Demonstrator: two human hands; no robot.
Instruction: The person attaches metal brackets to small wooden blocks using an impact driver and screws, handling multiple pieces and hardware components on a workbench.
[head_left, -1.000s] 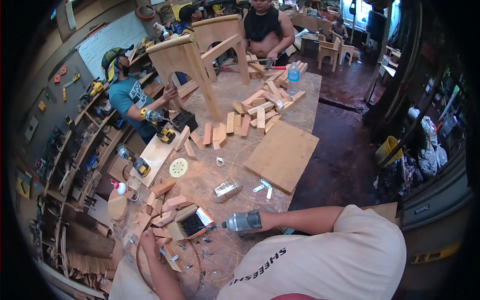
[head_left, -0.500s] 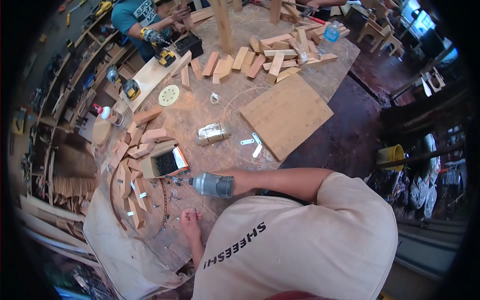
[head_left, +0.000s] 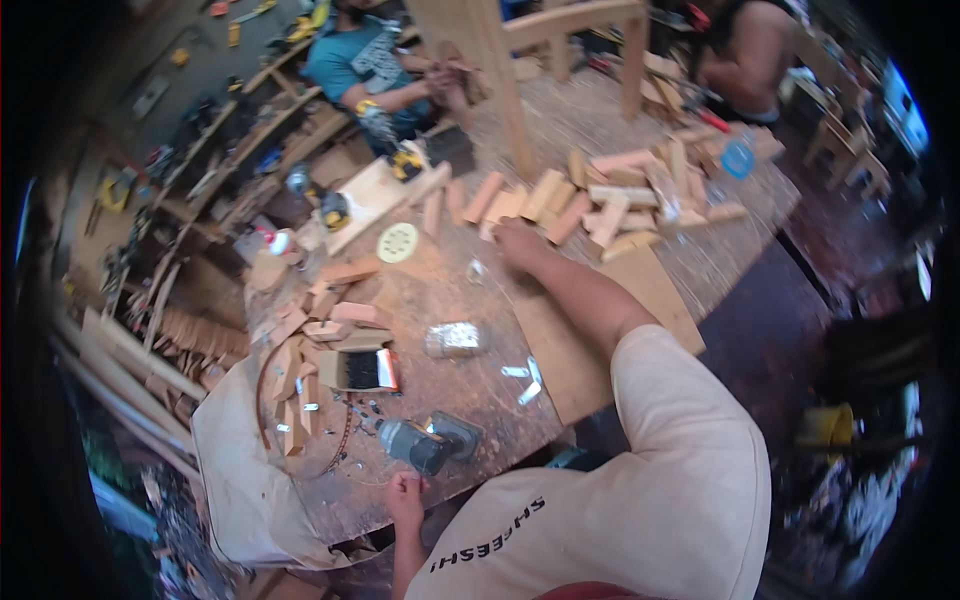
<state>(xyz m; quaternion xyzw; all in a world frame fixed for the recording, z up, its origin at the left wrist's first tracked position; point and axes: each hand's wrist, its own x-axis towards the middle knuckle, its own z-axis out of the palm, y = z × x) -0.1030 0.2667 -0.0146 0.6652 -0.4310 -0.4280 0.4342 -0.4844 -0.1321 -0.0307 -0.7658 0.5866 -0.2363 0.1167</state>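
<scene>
My right hand point(head_left: 515, 243) reaches across the table to a row of short wooden blocks point(head_left: 552, 194). It touches or hovers at the near end of one light block point(head_left: 503, 207); blur hides its fingertips. My left hand point(head_left: 406, 490) is curled closed near the table's front edge, and what it holds, if anything, is hidden. Just beyond it lies a grey cordless driver point(head_left: 418, 444), out of both hands. Farther left stands an open cardboard box point(head_left: 345, 371) of dark screws. Under my right forearm is a flat square wooden board point(head_left: 655, 290).
Loose blocks point(head_left: 290, 375) and scattered screws surround the box. A clear-wrapped bundle point(head_left: 453, 339), white metal plates point(head_left: 531, 382) and a sanding disc point(head_left: 397, 243) lie mid-table. Two yellow-black drills point(head_left: 405, 162) sit back left. Wooden legs point(head_left: 510, 100) rise behind; two other people work there.
My right hand has let go of the driver, which now rests on the table, and has moved far forward to the blocks. My left hand stays near the front edge. The view has shifted.
</scene>
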